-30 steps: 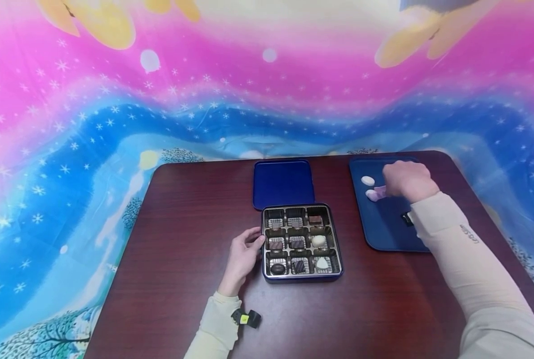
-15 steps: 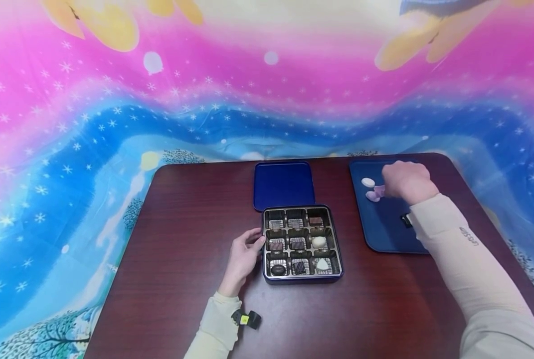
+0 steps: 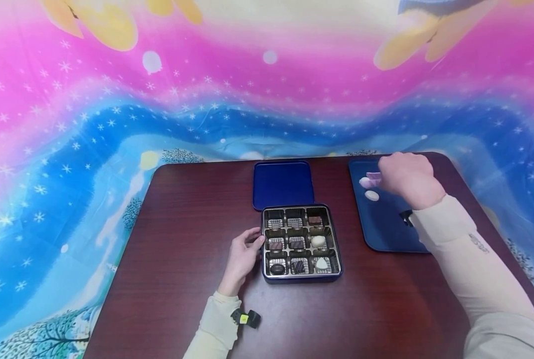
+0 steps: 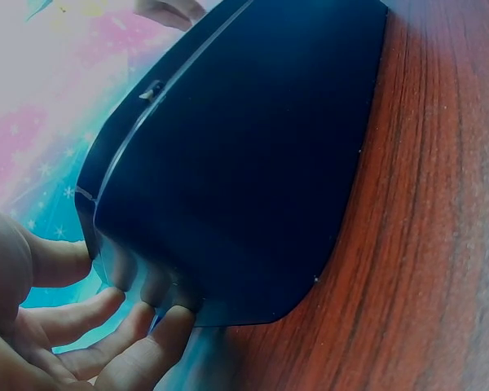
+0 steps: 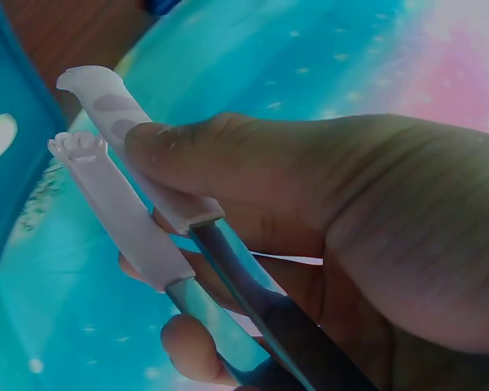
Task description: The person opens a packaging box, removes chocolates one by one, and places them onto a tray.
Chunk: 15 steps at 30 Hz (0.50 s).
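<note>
My right hand (image 3: 406, 179) holds a pair of tongs (image 5: 134, 204), its thumb and fingers around the arms just behind the pale pink, paw-shaped tips. In the head view the tips overlap a white oval chocolate (image 3: 364, 182) on the blue tray (image 3: 383, 234). Just nearer lies a second white oval piece (image 3: 372, 196). My left hand (image 3: 244, 252) rests its fingertips against the left side of an open blue tin (image 3: 302, 279). Inside, a divided liner holds chocolates, among them a dark oval (image 3: 277, 269), a white heart-like one (image 3: 322, 264) and a cream oval (image 3: 318, 241).
A blue lid (image 3: 282, 184) lies behind the tin, near the table's back edge. The dark red wooden table (image 3: 181, 239) carries everything. A patterned cloth (image 3: 231, 89) hangs behind and around it.
My right hand has shifted slightly away from me with the tongs, whose tips have gone from the nearer white piece to the farther one. My left hand and the tin have stayed put.
</note>
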Tool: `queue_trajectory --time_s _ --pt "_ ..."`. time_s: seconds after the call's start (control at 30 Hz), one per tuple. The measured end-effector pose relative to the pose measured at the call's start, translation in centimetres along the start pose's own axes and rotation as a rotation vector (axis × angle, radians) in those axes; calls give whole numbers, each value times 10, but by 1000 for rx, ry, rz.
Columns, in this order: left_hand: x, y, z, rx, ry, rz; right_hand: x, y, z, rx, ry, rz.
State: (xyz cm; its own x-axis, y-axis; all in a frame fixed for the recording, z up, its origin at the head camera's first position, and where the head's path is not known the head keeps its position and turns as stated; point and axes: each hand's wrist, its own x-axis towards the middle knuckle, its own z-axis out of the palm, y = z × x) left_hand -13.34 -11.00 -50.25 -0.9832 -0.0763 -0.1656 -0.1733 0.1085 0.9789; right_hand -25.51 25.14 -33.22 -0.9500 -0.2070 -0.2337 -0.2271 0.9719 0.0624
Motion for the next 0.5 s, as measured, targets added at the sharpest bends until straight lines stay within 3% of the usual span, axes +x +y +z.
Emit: queue_trajectory --time_s 0.23,0.5 --pt "1 1 0 4 7 -22 -17 -20 -19 -19 60 -40" --pt "-1 0 0 4 -2 -2 -30 -41 -30 -43 116 -65"
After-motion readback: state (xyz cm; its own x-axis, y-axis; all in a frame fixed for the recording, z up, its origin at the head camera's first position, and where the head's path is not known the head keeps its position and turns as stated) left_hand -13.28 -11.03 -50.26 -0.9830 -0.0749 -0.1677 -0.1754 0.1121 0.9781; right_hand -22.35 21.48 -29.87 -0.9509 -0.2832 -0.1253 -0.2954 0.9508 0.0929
